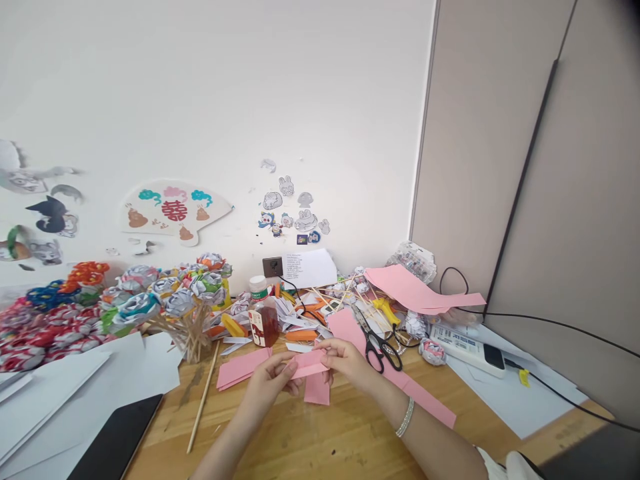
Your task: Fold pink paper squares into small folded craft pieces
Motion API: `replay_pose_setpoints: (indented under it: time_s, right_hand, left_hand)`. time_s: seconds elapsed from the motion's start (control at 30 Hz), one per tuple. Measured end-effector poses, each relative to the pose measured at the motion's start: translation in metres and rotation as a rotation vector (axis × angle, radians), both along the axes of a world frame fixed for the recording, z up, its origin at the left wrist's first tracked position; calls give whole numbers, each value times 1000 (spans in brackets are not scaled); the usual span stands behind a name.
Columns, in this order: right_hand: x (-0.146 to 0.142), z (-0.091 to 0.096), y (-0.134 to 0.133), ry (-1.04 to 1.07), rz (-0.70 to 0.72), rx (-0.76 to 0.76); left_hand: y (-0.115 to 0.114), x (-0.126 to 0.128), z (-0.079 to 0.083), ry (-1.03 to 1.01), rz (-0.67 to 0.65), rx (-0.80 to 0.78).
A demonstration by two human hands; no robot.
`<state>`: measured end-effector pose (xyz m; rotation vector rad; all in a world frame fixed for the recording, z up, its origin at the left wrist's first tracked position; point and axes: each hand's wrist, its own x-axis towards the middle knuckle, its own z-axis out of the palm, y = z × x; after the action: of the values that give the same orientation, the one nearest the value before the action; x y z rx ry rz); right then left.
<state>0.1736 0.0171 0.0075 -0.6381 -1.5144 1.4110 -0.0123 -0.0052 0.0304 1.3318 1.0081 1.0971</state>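
Observation:
Between my two hands is a small folded strip of pink paper [309,363], held just above the table. My left hand [271,381] pinches its left end, and my right hand [347,363] has the right end between thumb and fingers. Below the strip, another pink paper piece [317,390] points toward me. A stack of pink paper strips [244,369] lies left of my hands. Black-handled scissors [380,348] rest on a long pink paper strip [425,398] beside my right hand.
A bottle of red liquid [263,317] stands behind my hands among paper scraps. Paper flowers on sticks [170,293] crowd the left. A wooden stick [204,400], a black tablet-like device [117,440] and white sheets [65,393] lie at left; a white power strip [465,348] sits right.

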Motion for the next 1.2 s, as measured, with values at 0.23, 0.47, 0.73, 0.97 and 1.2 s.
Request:
replay_pose_setpoints:
  time_s: [0.23, 0.47, 0.73, 0.97, 1.2]
  right_hand:
    - [-4, 6, -7, 72, -28, -31]
    - [-3, 4, -5, 59, -40, 21]
    - [2, 6, -7, -1, -21, 66]
    - [-1, 11, -11, 37, -5, 13]
    - [0, 10, -11, -9, -6, 82]
  left_hand:
    - [-6, 0, 6, -90, 28, -36]
    - [-10, 3, 10, -115, -19, -55]
    - [-17, 5, 15, -113, -69, -59]
    - [-15, 3, 13, -230, -69, -75]
    - [-14, 4, 11, -251, -98, -109]
